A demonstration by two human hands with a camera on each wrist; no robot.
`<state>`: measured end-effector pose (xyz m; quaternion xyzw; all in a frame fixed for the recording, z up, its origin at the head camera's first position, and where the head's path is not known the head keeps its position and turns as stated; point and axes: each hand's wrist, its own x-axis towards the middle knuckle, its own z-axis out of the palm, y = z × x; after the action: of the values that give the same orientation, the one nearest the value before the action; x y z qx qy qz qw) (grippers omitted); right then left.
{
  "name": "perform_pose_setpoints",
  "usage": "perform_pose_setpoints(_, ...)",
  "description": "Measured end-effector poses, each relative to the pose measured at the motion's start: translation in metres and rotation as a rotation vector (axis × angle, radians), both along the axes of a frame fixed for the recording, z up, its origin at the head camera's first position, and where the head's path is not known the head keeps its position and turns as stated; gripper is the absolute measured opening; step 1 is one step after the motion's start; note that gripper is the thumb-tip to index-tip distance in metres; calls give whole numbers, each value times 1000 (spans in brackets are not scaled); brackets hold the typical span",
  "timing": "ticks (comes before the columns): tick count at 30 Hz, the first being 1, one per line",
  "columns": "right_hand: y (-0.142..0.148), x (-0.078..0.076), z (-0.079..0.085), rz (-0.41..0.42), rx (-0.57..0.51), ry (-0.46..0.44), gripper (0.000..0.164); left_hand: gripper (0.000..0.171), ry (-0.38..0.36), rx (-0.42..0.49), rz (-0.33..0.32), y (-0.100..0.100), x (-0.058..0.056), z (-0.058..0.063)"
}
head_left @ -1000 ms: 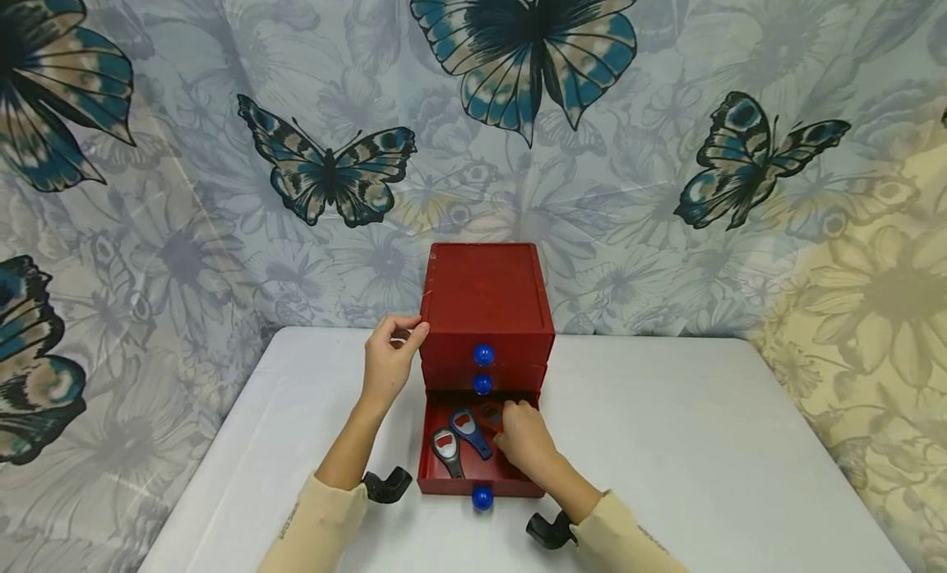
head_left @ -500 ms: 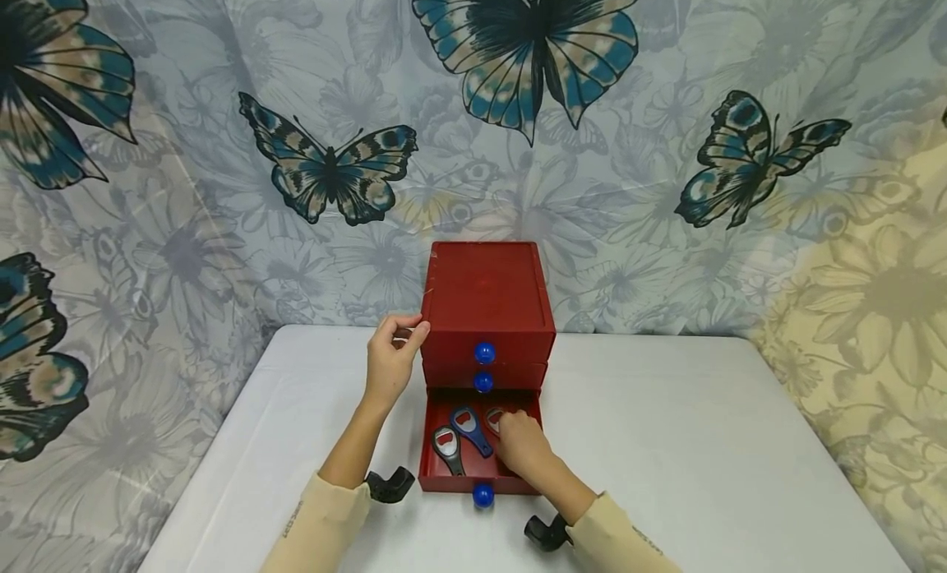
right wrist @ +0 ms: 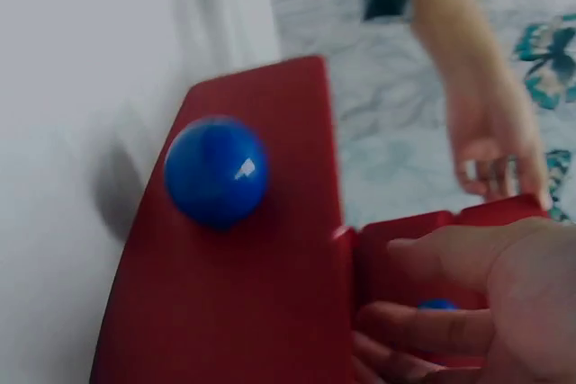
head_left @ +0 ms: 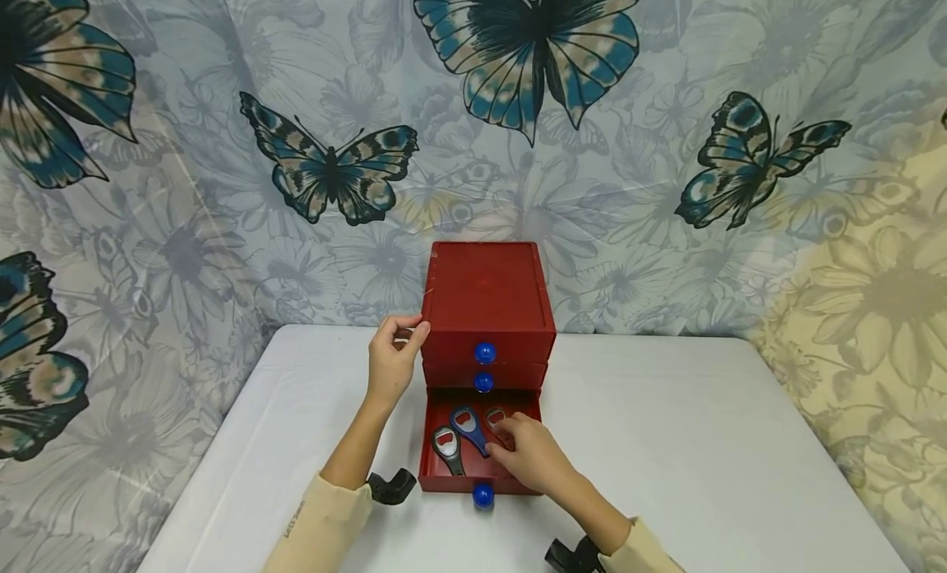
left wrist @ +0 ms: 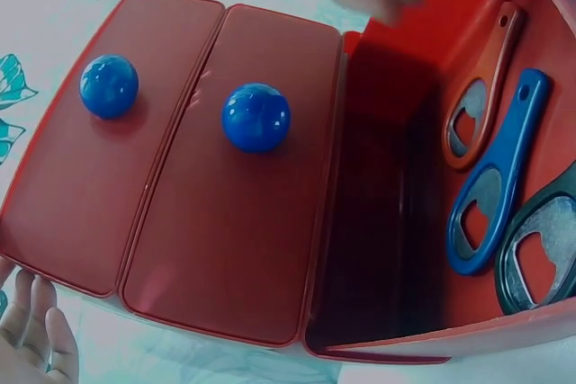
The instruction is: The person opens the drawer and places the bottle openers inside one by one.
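A red drawer cabinet (head_left: pixel 488 289) stands on the table with its bottom drawer (head_left: pixel 473 484) pulled out. Inside the drawer lie three bottle openers: a black one (head_left: pixel 447 448), a blue one (head_left: pixel 469 429) and a red one (left wrist: pixel 480 87). My right hand (head_left: pixel 531 451) hovers over the drawer's right side, fingers loosely parted, overlapping the red opener's handle in the head view. In the left wrist view this hand is blurred and apart from the openers. My left hand (head_left: pixel 392 355) rests its fingertips against the cabinet's upper left side.
Blue round knobs (head_left: pixel 484 353) sit on the two closed upper drawers, and another knob (head_left: pixel 483 496) on the open one. The white table (head_left: pixel 666 441) ends at a butterfly-patterned cloth backdrop (head_left: pixel 592 187) behind the cabinet.
My right hand has let go of the red bottle opener, which now lies in the drawer, and drawn back toward the front with its fingers loosened. The left hand stays in place.
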<state>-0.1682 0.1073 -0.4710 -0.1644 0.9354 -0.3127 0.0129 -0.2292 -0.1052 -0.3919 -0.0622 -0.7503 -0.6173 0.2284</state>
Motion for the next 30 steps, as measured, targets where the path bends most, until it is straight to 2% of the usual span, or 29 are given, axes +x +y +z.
perform_pose_setpoints(5, 10, 14, 9, 60, -225, -138, 17, 22, 13, 14, -6, 1, 0, -1)
perform_pose_setpoints(10, 15, 32, 7, 212, -463, -457, 25, 22, 2, 8, -2, 2, 0, -2)
perform_pose_setpoints(12, 16, 40, 1, 259, -515, -578, 28, 22, -4, 8, 3, 2, 0, -2)
perform_pose_setpoints(15, 15, 47, -12, 274, -517, -664, 27, 22, -7, 6, 5, 1, 0, -2)
perform_pose_setpoints(18, 14, 51, -24, 224, -481, -676, 24, 22, -4, 3, 6, 1, 0, -2)
perform_pose_setpoints(23, 10, 54, -38, 60, -416, -603, 28, 22, -9, -2, 10, -1, 0, -2)
perform_pose_setpoints(26, 7, 55, -44, -19, -433, -574, 31, 22, -11, -2, 5, -1, 0, -1)
perform_pose_setpoints(30, 1, 55, -49, -46, -484, -558, 31, 22, -13, -7, 2, -1, 0, -1)
